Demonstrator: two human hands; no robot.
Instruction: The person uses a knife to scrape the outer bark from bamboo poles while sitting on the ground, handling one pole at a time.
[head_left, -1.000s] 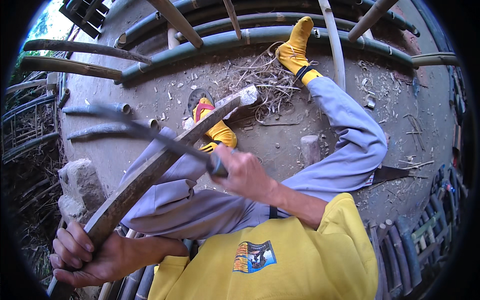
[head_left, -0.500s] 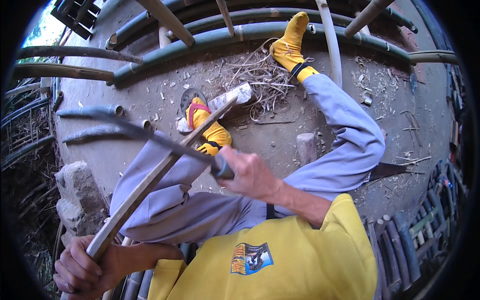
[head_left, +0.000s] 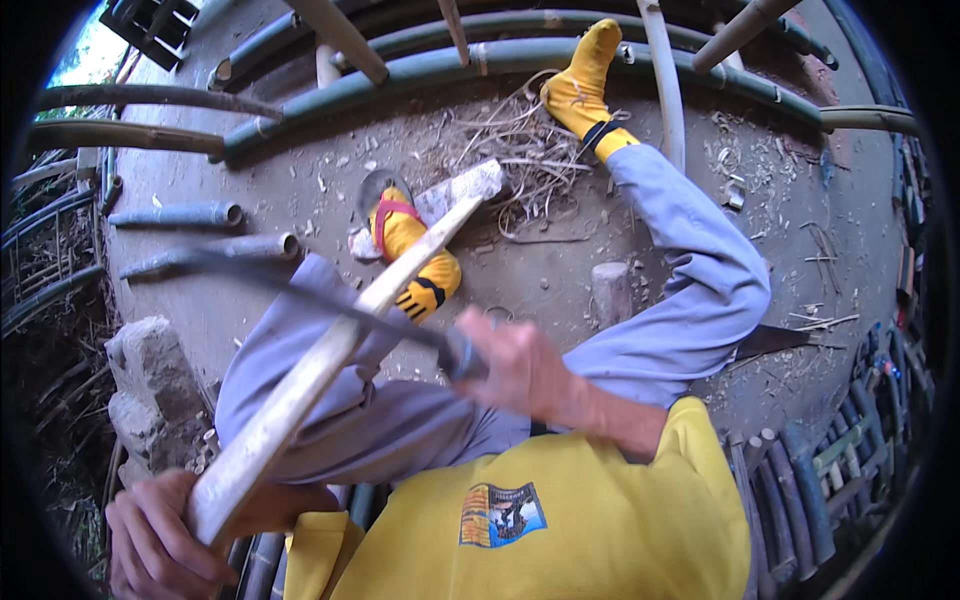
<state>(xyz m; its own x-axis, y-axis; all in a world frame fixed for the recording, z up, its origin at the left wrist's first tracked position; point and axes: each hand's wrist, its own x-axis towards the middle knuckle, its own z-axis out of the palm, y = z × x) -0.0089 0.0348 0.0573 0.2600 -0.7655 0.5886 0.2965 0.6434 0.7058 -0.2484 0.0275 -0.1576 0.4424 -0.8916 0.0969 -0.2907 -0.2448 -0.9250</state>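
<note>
My left hand (head_left: 158, 540) is wrapped round the near end of a long strip of wood or bamboo (head_left: 300, 405), low at the left. The strip slants up and away over my left thigh, its pale, smooth face upward, and narrows toward the far end. My right hand (head_left: 525, 365), blurred by motion, is closed on the handle of a long knife (head_left: 392, 322). Its dark blade points left and crosses the strip about midway. The blade is smeared, so I cannot tell whether its edge touches the wood.
Green bamboo poles (head_left: 420, 72) form a frame beyond my feet. Two cut bamboo tubes (head_left: 180, 215) lie at the left, beyond a rock (head_left: 155, 385). Curled shavings (head_left: 525, 165) and a pale block (head_left: 460, 192) are by my feet. A short stump (head_left: 610, 292) stands between my legs.
The strip has turned from its brown side to a pale face. The knife and my right hand have shifted slightly right and nearer to me. My left hand has changed its hold.
</note>
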